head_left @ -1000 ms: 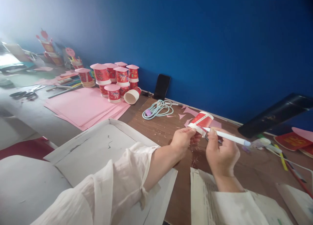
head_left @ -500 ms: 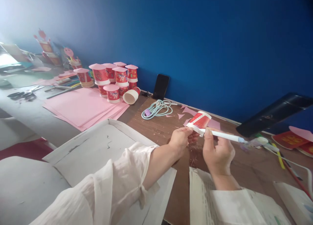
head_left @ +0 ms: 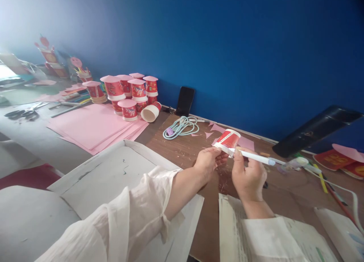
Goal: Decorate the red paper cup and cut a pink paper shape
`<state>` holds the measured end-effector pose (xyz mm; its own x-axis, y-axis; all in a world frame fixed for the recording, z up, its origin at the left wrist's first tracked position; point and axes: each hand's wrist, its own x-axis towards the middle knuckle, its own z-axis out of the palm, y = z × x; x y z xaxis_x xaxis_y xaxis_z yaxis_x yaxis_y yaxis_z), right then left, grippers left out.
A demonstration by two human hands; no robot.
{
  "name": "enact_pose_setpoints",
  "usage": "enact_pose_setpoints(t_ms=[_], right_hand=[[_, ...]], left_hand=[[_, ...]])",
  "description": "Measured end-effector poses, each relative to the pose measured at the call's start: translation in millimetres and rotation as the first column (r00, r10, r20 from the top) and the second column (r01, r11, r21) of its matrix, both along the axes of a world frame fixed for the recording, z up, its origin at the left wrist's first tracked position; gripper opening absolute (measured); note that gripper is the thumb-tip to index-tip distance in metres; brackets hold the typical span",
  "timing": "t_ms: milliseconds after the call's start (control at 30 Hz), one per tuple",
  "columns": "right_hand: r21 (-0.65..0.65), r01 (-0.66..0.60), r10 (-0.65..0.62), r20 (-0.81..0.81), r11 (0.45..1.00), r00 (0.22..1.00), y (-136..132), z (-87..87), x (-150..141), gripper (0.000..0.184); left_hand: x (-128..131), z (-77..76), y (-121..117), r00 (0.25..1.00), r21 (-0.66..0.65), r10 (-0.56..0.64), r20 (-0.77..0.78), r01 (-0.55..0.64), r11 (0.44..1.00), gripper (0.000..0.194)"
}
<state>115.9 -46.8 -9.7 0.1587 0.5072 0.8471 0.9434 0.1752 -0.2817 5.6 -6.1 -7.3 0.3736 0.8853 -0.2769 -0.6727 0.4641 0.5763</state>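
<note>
My left hand (head_left: 207, 162) is closed on the white rim of a red and white paper cup (head_left: 231, 138), which it holds tilted above the brown tabletop. My right hand (head_left: 248, 178) pinches a slim white pen (head_left: 258, 157) with a pale blue end pointing right. The pen's other end meets the cup's rim, close to my left fingertips; whether it is touching I cannot tell. Pink paper scraps (head_left: 247, 143) lie behind the cup.
Red cups with pink paper tops (head_left: 113, 88) stand stacked on the left behind pink sheets (head_left: 85, 127). A coiled cable (head_left: 182, 128) and a phone (head_left: 185, 101) are near the blue wall. A black cylinder (head_left: 315, 131) leans at right. Scissors (head_left: 27, 113) lie far left.
The view has shifted slightly, so most things sit a little further left or right in it. Both hands still hold the cup and pen, with the pen still at the rim.
</note>
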Motion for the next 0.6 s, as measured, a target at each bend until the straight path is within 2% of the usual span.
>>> enact_pose_setpoints(t_ms=[233,433,600], right_hand=[[0.019,-0.004,0.003,0.059,1.0,0.998,1.9,-0.8,3.1,0.024],[-0.008,0.006,-0.005,0.034,1.0,0.999,0.9,0.4,3.0,0.025],[-0.003,0.019,-0.019,0.024,1.0,1.0,-0.8,0.9,1.7,0.027]], left_hand=[[0.1,-1.4,0.4,1.0,-0.001,0.008,-0.018,-0.008,1.0,0.013],[-0.2,-0.8,0.5,1.0,0.012,0.009,-0.023,-0.009,1.0,0.016],[-0.2,-2.2,0.4,1.0,0.026,0.018,-0.017,-0.018,1.0,0.008]])
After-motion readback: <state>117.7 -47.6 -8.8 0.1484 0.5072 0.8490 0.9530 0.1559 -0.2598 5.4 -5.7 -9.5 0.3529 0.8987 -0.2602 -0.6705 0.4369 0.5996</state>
